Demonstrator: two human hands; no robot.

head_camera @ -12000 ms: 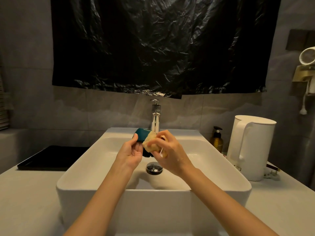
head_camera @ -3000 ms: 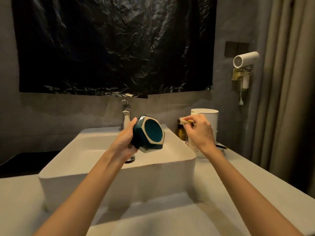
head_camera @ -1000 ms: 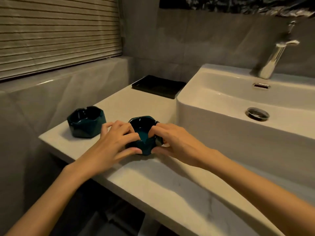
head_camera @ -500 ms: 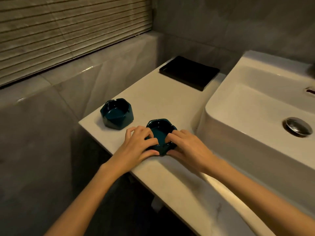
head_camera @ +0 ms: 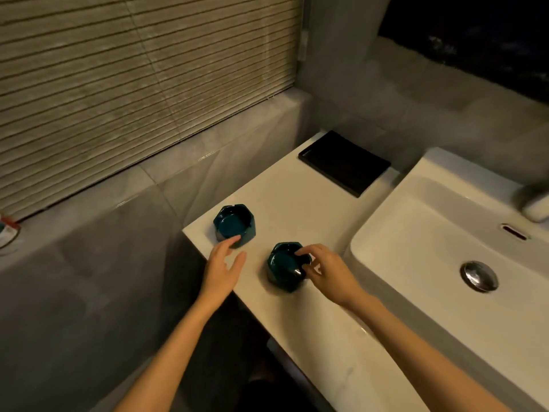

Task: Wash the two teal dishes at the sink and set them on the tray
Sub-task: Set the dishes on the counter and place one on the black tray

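While the right hand point(head_camera: 329, 272) pinches the nearer teal dish point(head_camera: 282, 263) by its rim, the left hand point(head_camera: 221, 269) hangs loose, fingers straight, tips right by the other teal dish point(head_camera: 234, 223). Both sit on the counter point(head_camera: 297, 209), black tray point(head_camera: 344, 163) farther back beside the sink point(head_camera: 430, 233).

Dim, warm light. Slatted blind point(head_camera: 142, 84) upper left, grey tiled walls point(head_camera: 350, 78) behind, pale countertop point(head_camera: 297, 197) at centre.

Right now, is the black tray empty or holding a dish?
Empty. The black tray shows only bare surface; the left dish and the right dish sit on the counter.
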